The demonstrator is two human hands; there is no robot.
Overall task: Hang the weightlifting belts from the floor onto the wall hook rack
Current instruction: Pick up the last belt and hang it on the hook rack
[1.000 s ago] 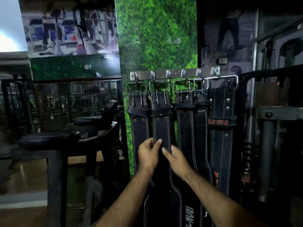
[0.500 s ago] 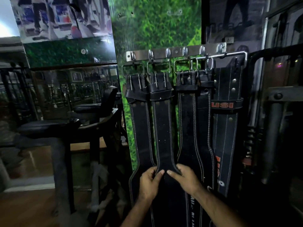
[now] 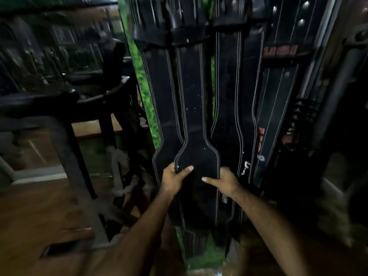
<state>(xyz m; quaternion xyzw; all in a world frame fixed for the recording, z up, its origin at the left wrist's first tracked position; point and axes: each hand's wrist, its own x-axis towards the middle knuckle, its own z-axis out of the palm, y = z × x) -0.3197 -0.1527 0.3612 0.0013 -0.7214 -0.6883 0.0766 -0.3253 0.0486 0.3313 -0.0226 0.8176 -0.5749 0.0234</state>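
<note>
Your hands have slid down the second belt [image 3: 191,108] from its narrow strap to the wide back section; now your left hand [image 3: 172,179] and right hand [image 3: 226,181] each grip an edge, fingers curled behind and thumbs in front. It hangs straight toward twelve o'clock among its neighbouring belts [image 3: 229,96], so the hanging looks done and you seem only to be straightening it.

A black belt [image 3: 192,100] hanging among other belts [image 3: 229,92] is gripped at its wide part by the left hand [image 3: 174,179] and right hand [image 3: 224,181]. A green panel [image 3: 144,92] is seen behind, blurred.
</note>
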